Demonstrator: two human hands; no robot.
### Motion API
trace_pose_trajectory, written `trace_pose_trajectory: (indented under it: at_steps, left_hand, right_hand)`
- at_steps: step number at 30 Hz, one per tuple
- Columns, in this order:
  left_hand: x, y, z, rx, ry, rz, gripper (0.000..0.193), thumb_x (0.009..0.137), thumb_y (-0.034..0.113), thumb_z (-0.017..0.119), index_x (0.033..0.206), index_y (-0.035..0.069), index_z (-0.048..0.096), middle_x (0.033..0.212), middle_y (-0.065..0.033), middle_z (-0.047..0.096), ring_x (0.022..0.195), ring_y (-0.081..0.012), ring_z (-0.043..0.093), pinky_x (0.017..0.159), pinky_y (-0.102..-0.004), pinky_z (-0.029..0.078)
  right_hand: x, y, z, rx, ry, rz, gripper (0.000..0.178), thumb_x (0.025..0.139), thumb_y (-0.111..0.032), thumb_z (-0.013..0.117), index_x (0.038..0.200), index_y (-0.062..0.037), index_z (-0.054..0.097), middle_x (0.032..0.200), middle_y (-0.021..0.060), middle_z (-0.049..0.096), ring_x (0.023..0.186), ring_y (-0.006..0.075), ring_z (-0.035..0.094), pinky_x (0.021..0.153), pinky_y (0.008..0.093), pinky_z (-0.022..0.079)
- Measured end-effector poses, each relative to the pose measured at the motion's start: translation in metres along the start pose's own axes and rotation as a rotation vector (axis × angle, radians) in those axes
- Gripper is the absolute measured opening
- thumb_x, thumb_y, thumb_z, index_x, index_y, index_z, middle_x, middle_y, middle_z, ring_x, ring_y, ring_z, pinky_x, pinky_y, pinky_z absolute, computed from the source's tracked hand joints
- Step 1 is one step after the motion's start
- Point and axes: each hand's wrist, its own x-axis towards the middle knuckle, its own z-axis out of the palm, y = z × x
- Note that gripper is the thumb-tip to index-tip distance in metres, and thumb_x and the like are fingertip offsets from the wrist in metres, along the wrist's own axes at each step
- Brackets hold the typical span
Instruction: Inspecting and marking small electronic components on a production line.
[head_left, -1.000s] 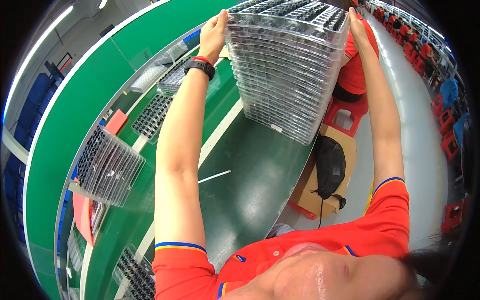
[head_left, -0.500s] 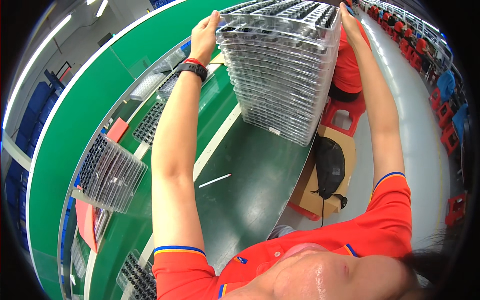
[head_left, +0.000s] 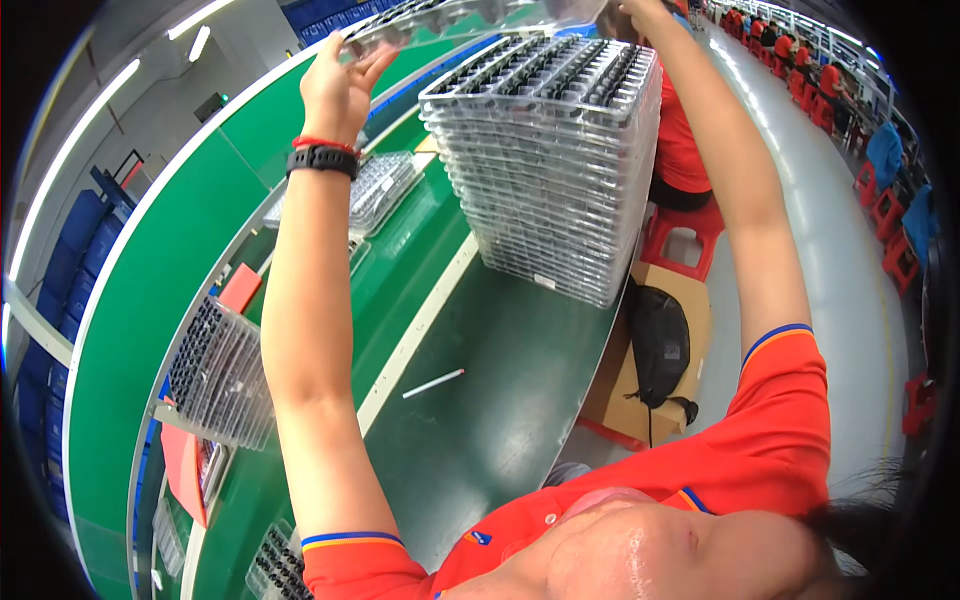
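A clear plastic tray (head_left: 470, 15) with dark parts in its pockets is held up at the top edge of the view, partly cut off. My left hand (head_left: 338, 88) grips its left end, fingers under the rim. At its right end, my right hand (head_left: 638, 12) pinches the corner, its fingertips partly out of sight. Below the raised tray and apart from it stands a tall stack of clear trays (head_left: 550, 170), the top one filled with rows of black parts.
The stack rests on a dark green bench (head_left: 470, 440), where a thin white stick (head_left: 434, 383) lies. Leftward, a green conveyor carries a smaller tray stack (head_left: 222, 375) and more trays (head_left: 382, 190). A black pouch (head_left: 660, 345) sits on a cardboard box (head_left: 612, 400). Red stools (head_left: 690, 240) stand beyond.
The top tray has come off the tall stack and moved up and to the left between both hands. My left hand has shifted left; the stack stays in place.
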Motion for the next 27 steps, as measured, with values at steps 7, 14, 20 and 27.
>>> trace_pose_trajectory:
  at_steps: [7, 14, 20, 27]
  left_hand:
    - [0.021, 0.025, -0.031, -0.027, 0.086, -0.008, 0.046, 0.094, 0.013, 0.050, 0.126, -0.010, 0.026, 0.130, -0.0312, 0.031, 0.100, -0.0487, 0.054, 0.084, -0.0454, 0.056]
    - [0.059, 0.020, -0.040, -0.058, -0.079, -0.154, 0.070, 0.095, 0.033, 0.046, 0.135, -0.010, 0.010, 0.134, -0.0323, 0.029, 0.110, -0.0456, 0.048, 0.090, -0.0421, 0.050]
    - [0.062, -0.002, -0.036, 0.044, -0.188, -0.157, 0.062, 0.096, 0.035, 0.044, 0.135, -0.007, 0.021, 0.126, -0.0305, 0.044, 0.104, -0.0432, 0.053, 0.086, -0.0421, 0.050]
    - [0.051, -0.029, -0.009, 0.763, -0.134, -0.034, 0.063, 0.092, 0.056, 0.044, 0.094, -0.004, 0.061, 0.073, -0.0071, 0.058, 0.064, -0.0153, 0.048, 0.061, -0.0299, 0.043]
  right_hand:
    - [0.005, 0.023, 0.082, -0.260, 0.286, 0.112, 0.059, 0.092, -0.052, 0.042, 0.100, 0.0026, 0.062, 0.084, 0.0158, 0.066, 0.061, 0.0247, 0.065, 0.056, 0.0367, 0.053]
    - [0.003, 0.013, 0.052, -0.313, 0.260, 0.227, 0.068, 0.092, -0.057, 0.036, 0.107, 0.0053, 0.059, 0.086, 0.0207, 0.067, 0.065, 0.0282, 0.066, 0.056, 0.0358, 0.051]
    - [-0.011, 0.009, 0.028, -0.464, 0.269, 0.201, 0.067, 0.091, -0.060, 0.035, 0.105, 0.0008, 0.060, 0.085, 0.0174, 0.068, 0.063, 0.0227, 0.066, 0.053, 0.0297, 0.044]
    - [-0.027, 0.016, -0.061, 0.097, -0.198, -0.005, 0.060, 0.088, -0.052, 0.050, 0.075, 0.0038, 0.064, 0.073, 0.0114, 0.062, 0.064, 0.0207, 0.057, 0.058, 0.0316, 0.043]
